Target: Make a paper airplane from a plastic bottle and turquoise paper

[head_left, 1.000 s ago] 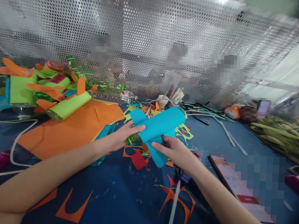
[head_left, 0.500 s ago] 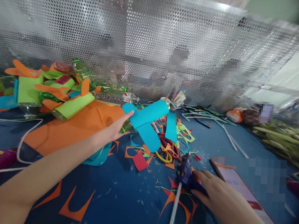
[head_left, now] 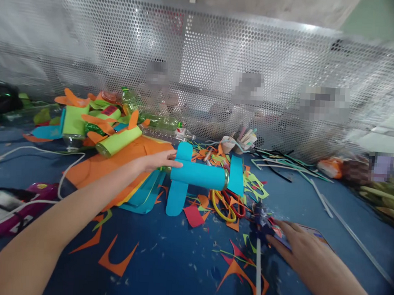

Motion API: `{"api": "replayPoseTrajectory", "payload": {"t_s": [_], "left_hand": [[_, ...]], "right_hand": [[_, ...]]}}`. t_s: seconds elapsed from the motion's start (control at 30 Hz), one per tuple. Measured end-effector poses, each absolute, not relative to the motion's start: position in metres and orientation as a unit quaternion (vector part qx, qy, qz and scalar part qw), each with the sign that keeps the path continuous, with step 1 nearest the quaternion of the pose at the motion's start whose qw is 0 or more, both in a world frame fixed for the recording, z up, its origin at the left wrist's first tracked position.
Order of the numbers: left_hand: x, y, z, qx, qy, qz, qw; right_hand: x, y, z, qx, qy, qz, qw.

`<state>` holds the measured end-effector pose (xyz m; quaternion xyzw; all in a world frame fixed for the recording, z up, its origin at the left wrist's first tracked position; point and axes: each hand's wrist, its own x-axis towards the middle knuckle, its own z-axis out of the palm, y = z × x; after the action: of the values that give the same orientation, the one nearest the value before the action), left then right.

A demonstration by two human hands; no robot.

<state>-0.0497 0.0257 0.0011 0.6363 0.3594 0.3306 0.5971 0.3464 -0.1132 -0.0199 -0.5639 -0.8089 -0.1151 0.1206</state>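
Observation:
My left hand closes on the left end of a plastic bottle wrapped in blue paper, with the thumb over its edge. Rounded blue paper pieces stick out from the wrap above and below, like wings. The bottle's bare clear end points right, beside a separate blue paper strip. Lower right, my right hand is closed on the handle of a dark blue hot glue gun. A long white glue stick juts from its back toward me. Some right fingers are hidden.
Scissors with yellow and red handles lie among paper scraps. Decorated bottles and orange paper sheets fill the left. A purple tool with a white cord lies nearer. Cups of pens stand before a perforated metal screen.
The blue-wrapped bottle has gone from slanting up to the right to nearly level, its clear end lower. The view has shifted, and my right hand now covers much of the phone.

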Motion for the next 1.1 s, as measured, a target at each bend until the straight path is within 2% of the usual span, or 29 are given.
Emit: {"api": "replayPoseTrajectory", "payload": {"t_s": [0.07, 0.23, 0.33, 0.47, 0.6, 0.7, 0.93, 1.1], "left_hand": [[-0.058, 0.027, 0.006, 0.667, 0.358, 0.293, 0.585], [-0.067, 0.036, 0.010, 0.685, 0.427, 0.213, 0.551], [-0.064, 0.040, 0.013, 0.680, 0.446, 0.208, 0.544], [-0.058, 0.044, 0.024, 0.671, 0.455, 0.205, 0.549], [-0.059, 0.044, 0.028, 0.633, 0.422, 0.241, 0.602], [-0.062, 0.047, 0.019, 0.598, 0.410, 0.298, 0.621], [-0.075, 0.073, -0.005, 0.623, 0.486, 0.311, 0.528], [-0.085, 0.098, -0.001, 0.671, 0.531, 0.309, 0.415]], "right_hand": [[0.319, -0.110, -0.004, -0.563, -0.810, -0.103, 0.129], [0.245, -0.089, 0.017, -0.491, -0.848, 0.075, 0.183], [0.219, -0.078, 0.011, -0.476, -0.851, 0.159, 0.158], [0.206, -0.073, 0.004, -0.511, -0.834, 0.160, 0.132], [0.201, -0.073, 0.003, -0.565, -0.801, 0.119, 0.158], [0.195, -0.073, 0.000, -0.582, -0.780, 0.137, 0.185], [0.177, -0.084, -0.005, -0.502, -0.787, 0.305, 0.187], [0.176, -0.102, -0.006, -0.437, -0.843, 0.270, 0.160]]}}
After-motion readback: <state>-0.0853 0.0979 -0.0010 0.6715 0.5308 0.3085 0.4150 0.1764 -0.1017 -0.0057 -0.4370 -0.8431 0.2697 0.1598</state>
